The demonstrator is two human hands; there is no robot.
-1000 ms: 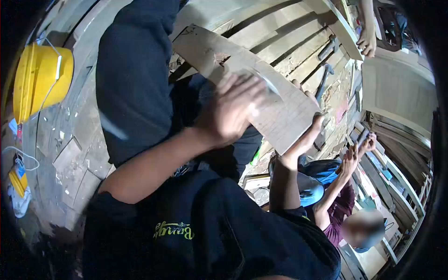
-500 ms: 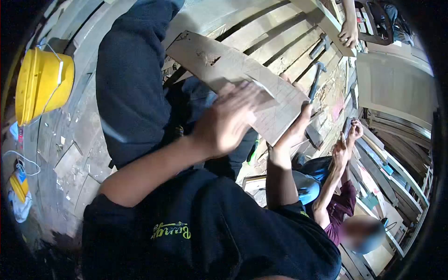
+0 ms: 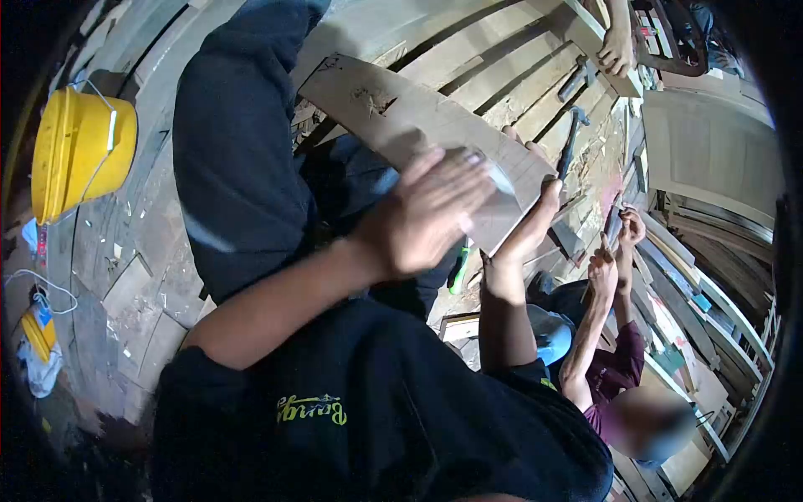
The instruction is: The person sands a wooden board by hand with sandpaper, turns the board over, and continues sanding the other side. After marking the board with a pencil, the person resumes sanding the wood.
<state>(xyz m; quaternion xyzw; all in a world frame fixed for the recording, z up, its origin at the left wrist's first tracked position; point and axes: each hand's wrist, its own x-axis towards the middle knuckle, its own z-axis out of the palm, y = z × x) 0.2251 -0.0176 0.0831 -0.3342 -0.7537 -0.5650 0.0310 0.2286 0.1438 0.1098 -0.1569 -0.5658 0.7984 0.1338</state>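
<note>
My right hand [image 3: 529, 219] grips the lower right end of a flat, light wooden board [image 3: 456, 121], its thumb on the near edge and fingertips showing past the far edge. The board slants across in front of my lap, with a dark knot or torn patch in its upper left part. My left hand [image 3: 427, 209] presses nearly flat on the board's face near that end. Under its fingers the pale edge of a thin sheet shows, which looks like sandpaper [image 3: 502, 179]; most of it is hidden.
Two hammers [image 3: 574, 138] lie on the slatted wood beyond the board. A yellow bucket [image 3: 88, 155] stands at left. A green-handled tool [image 3: 458, 268] lies beneath my arms. At right, a co-worker's hands [image 3: 615, 251] hold a dark object; another person's hand [image 3: 617, 52] rests on a beam.
My left hand has slid slightly right along the board with the sheet, towards the held end. My right hand keeps its grip. The co-worker's hands at right have shifted a little.
</note>
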